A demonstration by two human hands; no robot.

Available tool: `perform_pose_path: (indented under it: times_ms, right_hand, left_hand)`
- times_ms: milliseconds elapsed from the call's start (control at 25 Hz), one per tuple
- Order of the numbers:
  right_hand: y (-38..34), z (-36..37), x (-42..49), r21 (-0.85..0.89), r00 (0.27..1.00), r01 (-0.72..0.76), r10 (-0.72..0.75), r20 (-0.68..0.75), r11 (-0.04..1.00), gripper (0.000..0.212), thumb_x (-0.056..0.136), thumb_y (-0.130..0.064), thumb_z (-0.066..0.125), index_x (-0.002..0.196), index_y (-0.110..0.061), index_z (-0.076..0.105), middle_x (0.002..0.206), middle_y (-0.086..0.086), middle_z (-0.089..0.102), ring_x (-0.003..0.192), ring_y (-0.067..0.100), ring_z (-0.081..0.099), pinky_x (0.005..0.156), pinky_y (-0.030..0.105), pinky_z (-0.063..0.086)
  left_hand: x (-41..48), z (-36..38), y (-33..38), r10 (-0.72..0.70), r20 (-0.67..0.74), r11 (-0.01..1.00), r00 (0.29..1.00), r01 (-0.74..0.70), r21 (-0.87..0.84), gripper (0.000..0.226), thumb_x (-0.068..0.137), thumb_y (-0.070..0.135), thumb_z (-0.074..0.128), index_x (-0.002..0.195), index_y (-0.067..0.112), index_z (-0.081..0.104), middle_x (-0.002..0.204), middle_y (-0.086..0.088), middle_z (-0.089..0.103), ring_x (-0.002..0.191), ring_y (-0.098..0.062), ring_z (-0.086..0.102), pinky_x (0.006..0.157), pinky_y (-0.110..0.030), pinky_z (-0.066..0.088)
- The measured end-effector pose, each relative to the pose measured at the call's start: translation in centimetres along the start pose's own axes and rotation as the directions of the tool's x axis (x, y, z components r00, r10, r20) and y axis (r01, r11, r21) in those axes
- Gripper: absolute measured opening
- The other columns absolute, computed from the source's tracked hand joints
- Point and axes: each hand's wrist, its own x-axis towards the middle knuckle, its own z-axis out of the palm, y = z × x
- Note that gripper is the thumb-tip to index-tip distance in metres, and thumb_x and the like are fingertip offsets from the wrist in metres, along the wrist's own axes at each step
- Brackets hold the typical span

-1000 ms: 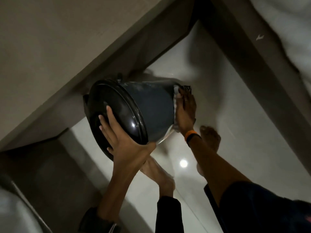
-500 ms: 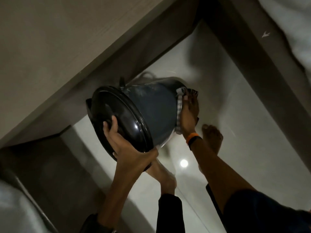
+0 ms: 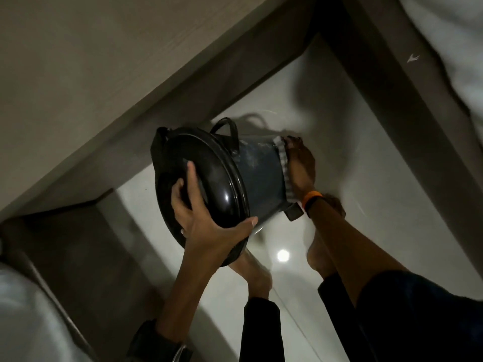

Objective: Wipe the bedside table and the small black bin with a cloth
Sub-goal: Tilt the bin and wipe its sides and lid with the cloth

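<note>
Small black bin [image 3: 258, 176] was tilted off the floor, left hand [image 3: 206, 220] clamped on its lid rim; right hand [image 3: 300, 168] pressed a striped cloth [image 3: 285, 168] against the base. Dusty smears beside the cloth suggested wiping was unfinished; the bedside table's state unclear.

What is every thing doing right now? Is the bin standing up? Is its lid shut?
Bin: lifted off the floor, tipped sideways.
Lid: closed.
Bin handle: sticking up.
Cloth: pressed against the bin's bottom end.
Left hand: gripping the lid end.
Right hand: holding the cloth.
</note>
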Motion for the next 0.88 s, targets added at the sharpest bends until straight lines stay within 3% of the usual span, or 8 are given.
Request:
perform_pose_path:
  times_ms: [80, 200, 280, 440, 640, 720, 800, 880]
  right_hand:
    - [-1.7, 1.4, -2.8, 0.028, 0.978, 0.198, -0.2, 0.063, 0.98, 0.046, 0.109, -0.034, 0.034, 0.149, -0.024, 0.055, 0.163, 0.0, 0.047, 0.155, 0.022, 0.039, 0.131, 0.045, 0.027]
    - [-3.9, 3.8, -9.8, 0.099, 0.815, 0.556, -0.565, 0.13, 0.825, 0.046, 0.11, -0.045, 0.025, 0.155, -0.047, 0.035, 0.166, -0.033, 0.022, 0.159, -0.006, 0.015, 0.135, 0.026, 0.01]
    - [-3.5, 3.9, -9.0, 0.021, 0.748, 0.648, -0.642, 0.168, 0.761, 0.047, 0.11, -0.038, 0.026, 0.155, -0.038, 0.04, 0.167, -0.016, 0.037, 0.159, 0.002, 0.023, 0.135, 0.034, 0.014]
    - [-4.4, 3.1, -2.2, -0.397, 0.871, 0.491, -0.449, 0.2, 0.775, 0.044, 0.109, -0.025, 0.036, 0.15, -0.021, 0.053, 0.156, 0.003, 0.057, 0.152, 0.02, 0.043, 0.126, 0.042, 0.031]
    - [-4.1, 4.6, -8.6, -0.073, 0.705, 0.703, -0.681, 0.198, 0.707, 0.042, 0.108, -0.036, 0.035, 0.146, -0.031, 0.052, 0.155, -0.004, 0.055, 0.151, 0.006, 0.038, 0.13, 0.031, 0.022]
    - [-1.6, 2.6, -6.4, -0.091, 0.841, 0.539, -0.528, 0.121, 0.838, 0.048, 0.107, -0.041, 0.033, 0.143, -0.025, 0.059, 0.153, 0.0, 0.059, 0.15, 0.013, 0.045, 0.13, 0.036, 0.026]
    - [0.2, 0.6, -3.2, -0.138, 0.982, 0.185, -0.179, 0.053, 0.973, 0.048, 0.108, -0.036, 0.033, 0.142, -0.021, 0.063, 0.155, 0.004, 0.058, 0.152, 0.021, 0.044, 0.131, 0.043, 0.027]
    - [0.2, 1.4, -4.0, -0.102, 0.984, 0.178, -0.176, 0.029, 0.979, 0.042, 0.111, -0.027, 0.036, 0.145, -0.021, 0.059, 0.159, 0.003, 0.053, 0.155, 0.022, 0.038, 0.131, 0.048, 0.024]
  left_hand:
    - [-0.1, -0.2, -0.6, -0.008, 0.044, 1.0, 0.999, 0.007, 0.021, 0.141, 0.049, 0.036, 0.091, 0.147, 0.066, -0.006, 0.168, 0.006, -0.018, 0.155, -0.018, -0.011, 0.122, -0.055, 0.012]
    - [-0.2, -1.1, -2.4, 0.009, 0.065, 1.0, 0.998, -0.009, 0.002, 0.145, 0.047, 0.025, 0.098, 0.146, 0.056, -0.003, 0.169, -0.004, -0.018, 0.154, -0.013, -0.017, 0.126, -0.047, 0.0]
    - [-0.8, -1.9, -3.7, 0.033, 0.063, 0.999, 0.997, -0.032, -0.015, 0.139, 0.044, 0.031, 0.096, 0.145, 0.048, 0.002, 0.169, -0.011, -0.015, 0.158, -0.023, -0.011, 0.129, -0.051, 0.006]
    - [-1.5, -2.3, -5.6, 0.106, 0.072, 0.994, 0.992, -0.107, 0.009, 0.137, 0.044, 0.037, 0.091, 0.145, 0.043, -0.003, 0.167, -0.016, -0.012, 0.158, -0.025, -0.009, 0.129, -0.042, 0.009]
    - [-2.7, -1.5, -6.3, 0.164, 0.059, 0.987, 0.985, -0.163, -0.013, 0.133, 0.046, 0.032, 0.095, 0.149, 0.015, 0.012, 0.165, -0.019, -0.005, 0.156, -0.007, 0.004, 0.125, -0.03, 0.026]
    - [-3.0, -1.4, -5.9, 0.082, 0.004, 0.989, 0.997, -0.081, -0.123, 0.114, 0.045, 0.042, 0.089, 0.137, 0.031, 0.021, 0.164, -0.011, 0.003, 0.145, 0.014, 0.016, 0.112, -0.008, 0.029]
    - [-2.9, -1.2, -5.3, 0.035, -0.056, 0.989, 0.998, -0.043, -0.14, 0.104, 0.045, 0.045, 0.084, 0.132, 0.037, 0.026, 0.161, -0.014, 0.012, 0.143, 0.003, 0.025, 0.108, -0.004, 0.028]
    - [-2.8, -0.8, -4.7, 0.018, -0.046, 0.995, 0.999, -0.022, -0.099, 0.11, 0.048, 0.046, 0.081, 0.14, 0.051, 0.022, 0.165, -0.011, 0.008, 0.146, 0.008, 0.015, 0.11, -0.002, 0.021]
